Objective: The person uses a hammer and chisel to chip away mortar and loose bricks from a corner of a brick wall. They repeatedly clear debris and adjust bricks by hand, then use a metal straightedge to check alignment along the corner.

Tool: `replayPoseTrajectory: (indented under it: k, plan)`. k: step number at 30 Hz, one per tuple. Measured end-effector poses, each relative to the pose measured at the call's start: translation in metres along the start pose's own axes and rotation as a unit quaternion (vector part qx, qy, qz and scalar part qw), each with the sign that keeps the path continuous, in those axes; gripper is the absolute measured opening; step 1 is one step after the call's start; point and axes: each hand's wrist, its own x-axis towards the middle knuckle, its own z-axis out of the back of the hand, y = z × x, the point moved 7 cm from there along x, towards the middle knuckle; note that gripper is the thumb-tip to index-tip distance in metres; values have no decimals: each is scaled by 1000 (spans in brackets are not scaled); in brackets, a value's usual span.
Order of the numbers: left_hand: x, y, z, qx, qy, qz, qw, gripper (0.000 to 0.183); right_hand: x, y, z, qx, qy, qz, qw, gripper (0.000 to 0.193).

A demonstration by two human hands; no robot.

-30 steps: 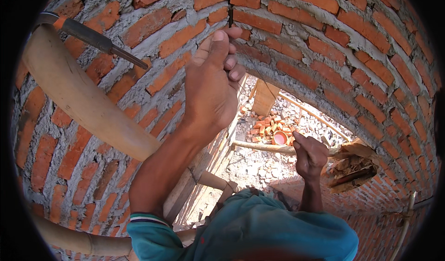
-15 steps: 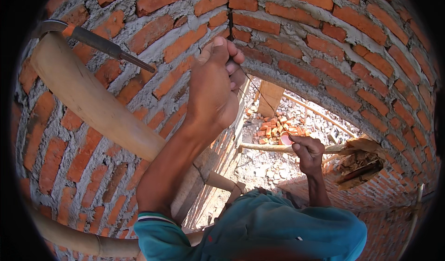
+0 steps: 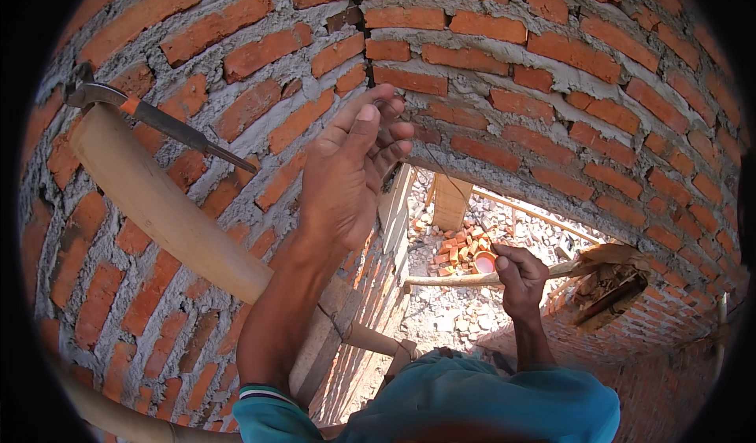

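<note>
My left hand [image 3: 342, 179] is raised beside the corner of the brick walls, its fingers loosely curled and the thumb lying along them. A thin dark wire [image 3: 451, 174] slants down from its fingers toward my right hand [image 3: 522, 284]. Lower and to the right, that hand is closed, thumb against forefinger, with the wire's lower end at its fingertips. Whatever lies inside the left fingers is mostly hidden. Left of my left forearm a thick bamboo pole [image 3: 169, 203] rises; across its top rests a tool [image 3: 169, 128] with a curved dark head, orange band, black grip and narrow metal end.
Brick walls [image 3: 504, 65] with rough mortar enclose me. A thinner pole [image 3: 453, 281] crosses the opening below my hands, reaching a split, ragged bamboo end [image 3: 610, 285]. Far down lie broken bricks [image 3: 458, 250], rubble and a round pinkish container [image 3: 484, 262]. A plank [image 3: 453, 203] stands beyond.
My left hand's thumb and fingers have loosened from a tighter pinch, and the hand sits a little lower and farther left in view. My right hand keeps its pinch. The view has shifted slightly.
</note>
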Motion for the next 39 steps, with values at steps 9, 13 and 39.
replayPoseTrajectory:
  k: [9,13,39]
  plan:
    - [-10,59,4,163,-14,75,984,30,106,91,7,-255,-107,289,917,26]
    - [-22,89,-14,380,161,32,910,24,173,141,-12,-372,-135,412,821,23]
    - [-79,147,-28,589,486,-92,639,17,343,273,-145,-650,-84,523,545,12]
